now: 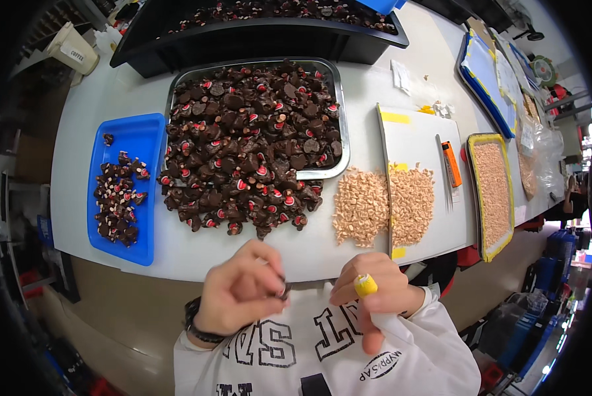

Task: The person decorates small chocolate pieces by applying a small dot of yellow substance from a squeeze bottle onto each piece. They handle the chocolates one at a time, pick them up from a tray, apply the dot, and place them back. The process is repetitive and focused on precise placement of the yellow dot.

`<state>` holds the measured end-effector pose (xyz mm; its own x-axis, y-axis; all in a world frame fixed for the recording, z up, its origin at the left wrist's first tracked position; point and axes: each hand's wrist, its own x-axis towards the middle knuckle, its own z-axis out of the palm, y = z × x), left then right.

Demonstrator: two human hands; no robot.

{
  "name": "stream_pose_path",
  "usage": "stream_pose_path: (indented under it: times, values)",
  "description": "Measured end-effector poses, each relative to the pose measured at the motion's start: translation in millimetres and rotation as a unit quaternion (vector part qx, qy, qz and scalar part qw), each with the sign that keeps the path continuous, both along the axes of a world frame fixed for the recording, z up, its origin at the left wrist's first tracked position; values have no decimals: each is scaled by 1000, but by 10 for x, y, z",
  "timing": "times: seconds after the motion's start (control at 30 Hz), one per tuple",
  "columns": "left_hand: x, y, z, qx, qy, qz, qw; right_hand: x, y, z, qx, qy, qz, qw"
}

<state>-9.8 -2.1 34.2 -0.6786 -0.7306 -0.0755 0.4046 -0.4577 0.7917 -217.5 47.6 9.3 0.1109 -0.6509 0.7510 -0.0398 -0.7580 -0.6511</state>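
Looking light, firm and best edge-held, a dark piece (283, 290) is pinched in the left hand (233, 290), the right hand (386, 294) half-curled alongside, hold unclear.

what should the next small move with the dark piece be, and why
Probably bring the right hand closer to the dark piece: the left hand already pinches it, the hands are near but apart, and pale-dotted dark pieces lie in the blue tray. Whether the right hand holds anything is unclear.
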Motion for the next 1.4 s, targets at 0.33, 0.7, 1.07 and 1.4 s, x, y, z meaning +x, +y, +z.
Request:
stream_pose_path:
  times: [0.33, 0.7, 1.07, 1.4]
  values:
    - [-115, -26, -253, -6, 13, 13, 1000, 66, -61, 35, 70, -12, -22, 997]
    - [-142, 17, -249, -136, -37, 58, 988, 25, -51, 81, 82, -13, -5, 997]
    - [-170, 21, -199, -182, -63, 70, 979, -3, 5, 97, 113, -51, 10, 992]
    - [-170, 40, -206, -180, -67, 77, 978, 7, -18, 97, 110, -30, 3, 993]
